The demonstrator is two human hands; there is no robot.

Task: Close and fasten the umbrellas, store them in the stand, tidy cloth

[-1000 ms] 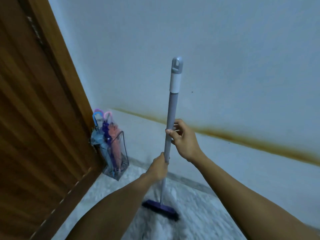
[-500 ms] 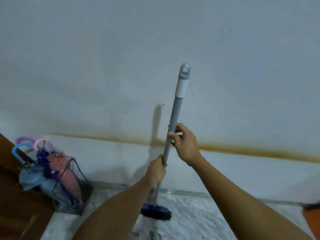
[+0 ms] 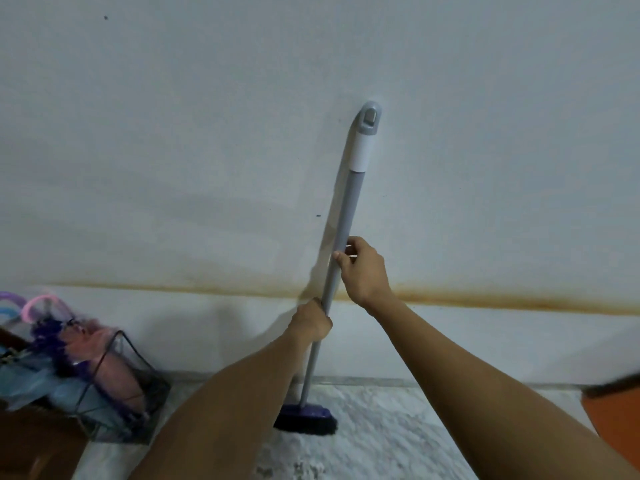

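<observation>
Both hands (image 3: 337,289) now lean the broom (image 3: 341,244) against the wall (image 3: 207,133).

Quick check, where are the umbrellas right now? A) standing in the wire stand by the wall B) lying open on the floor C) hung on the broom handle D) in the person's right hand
A: the umbrellas stand closed in the wire stand; both hands grip the broom.

Left forearm (image 3: 221,403) hides near-left end of purple broom head (image 3: 306,415). Folded umbrellas in black wire stand (image 3: 114,386) blurred, count unclear; left frame edge cuts them. Orange object (image 3: 616,414) at right edge cut off, unidentifiable. Left hand (image 3: 311,322) fingers hidden behind grey broom handle (image 3: 346,216).
</observation>
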